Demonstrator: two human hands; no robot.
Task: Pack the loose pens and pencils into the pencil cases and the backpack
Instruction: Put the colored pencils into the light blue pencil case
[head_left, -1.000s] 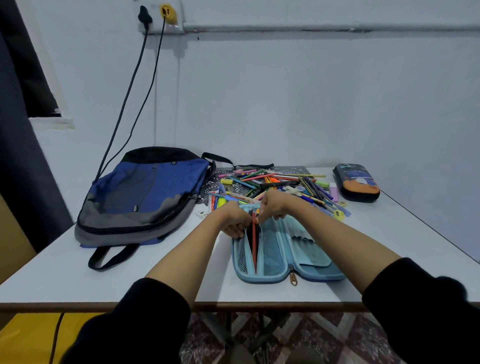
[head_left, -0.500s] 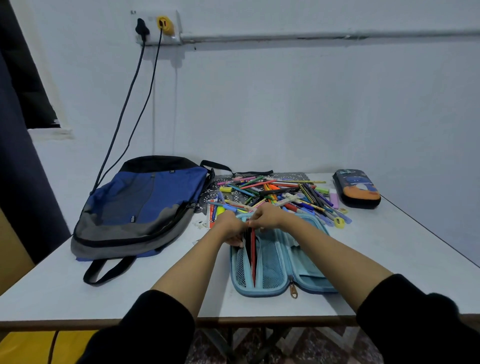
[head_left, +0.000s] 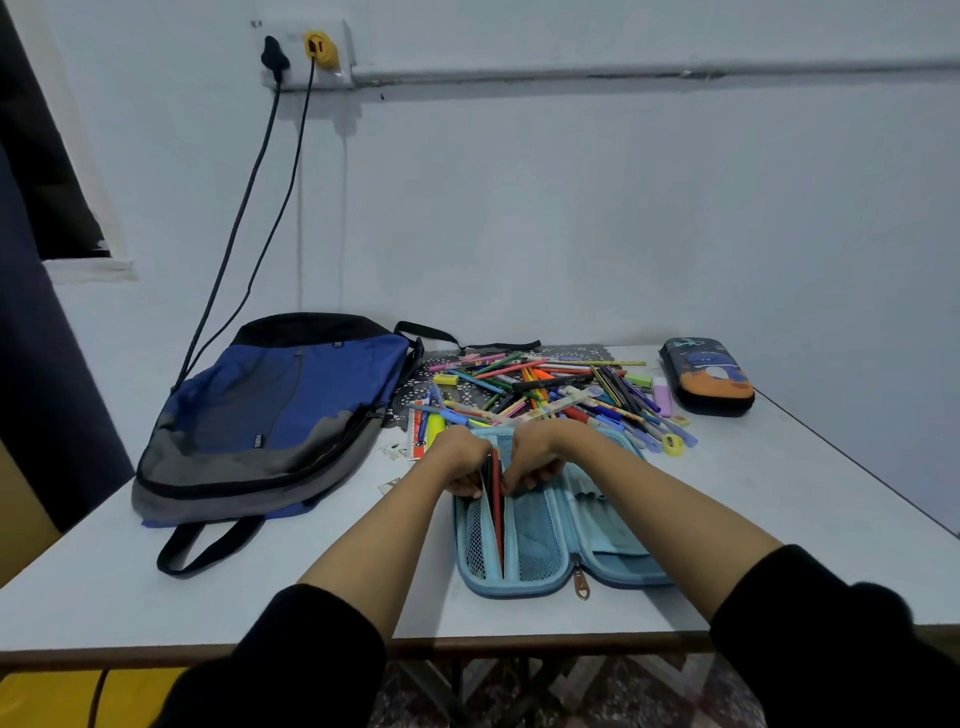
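Pencil case (head_left: 524, 588) open; red pencil (head_left: 498, 512) inside; left hand (head_left: 461, 458), right hand (head_left: 535, 456) gripping pockets

Light blue pencil case (head_left: 524, 588) lies open, a red pencil (head_left: 497, 519) inside its left half. Behind it, a heap of coloured pens and pencils (head_left: 550, 395), between a flat blue-grey backpack (head_left: 270, 415) and a closed dark pencil case (head_left: 707, 376).

No words or numbers can be read here. The blue backpack (head_left: 270, 415) has two small tags (head_left: 258, 440) with writing, but it is too tiny to make out. The marks on the orange ruler (head_left: 417, 441) are blurry too.
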